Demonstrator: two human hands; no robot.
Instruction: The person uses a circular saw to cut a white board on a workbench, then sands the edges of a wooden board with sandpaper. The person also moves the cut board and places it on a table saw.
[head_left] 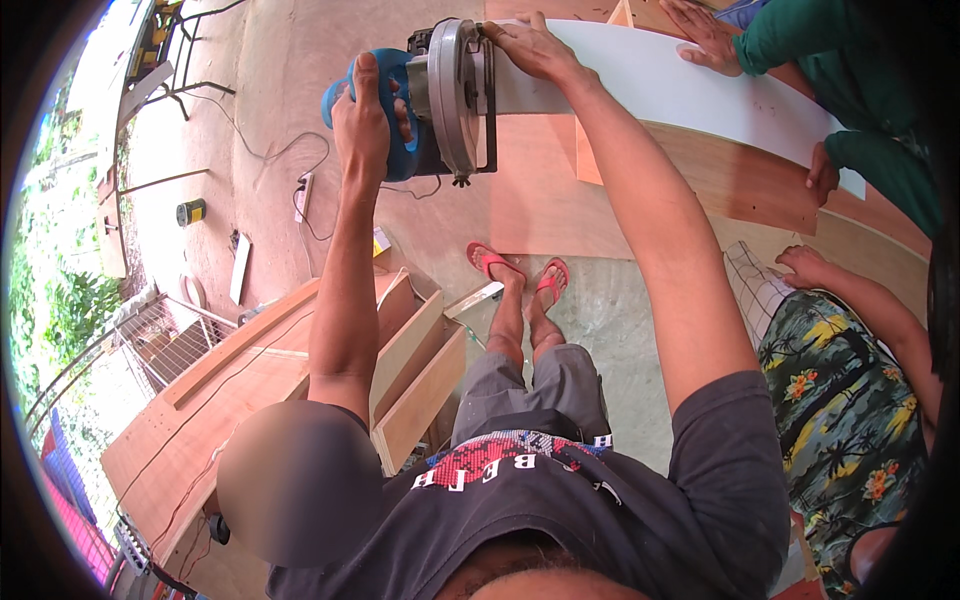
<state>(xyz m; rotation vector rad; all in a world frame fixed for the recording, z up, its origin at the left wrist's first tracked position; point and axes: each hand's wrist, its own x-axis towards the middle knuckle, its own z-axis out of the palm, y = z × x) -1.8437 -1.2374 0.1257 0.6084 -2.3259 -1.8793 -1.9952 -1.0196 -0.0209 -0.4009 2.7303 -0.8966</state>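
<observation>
The left hand (362,125) grips the blue handle (398,68) of a circular saw (458,110). The right hand (537,50) lies over the white board (650,80), fingers (497,34) at the saw; whether they grip is unclear.

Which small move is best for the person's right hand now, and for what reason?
I would probably shift the right hand slightly away from the circular saw. Its fingers lie very close to the saw's front, while the left hand grips the blue handle. A co-worker's hand already rests on the white panel, which may help steady it.
</observation>
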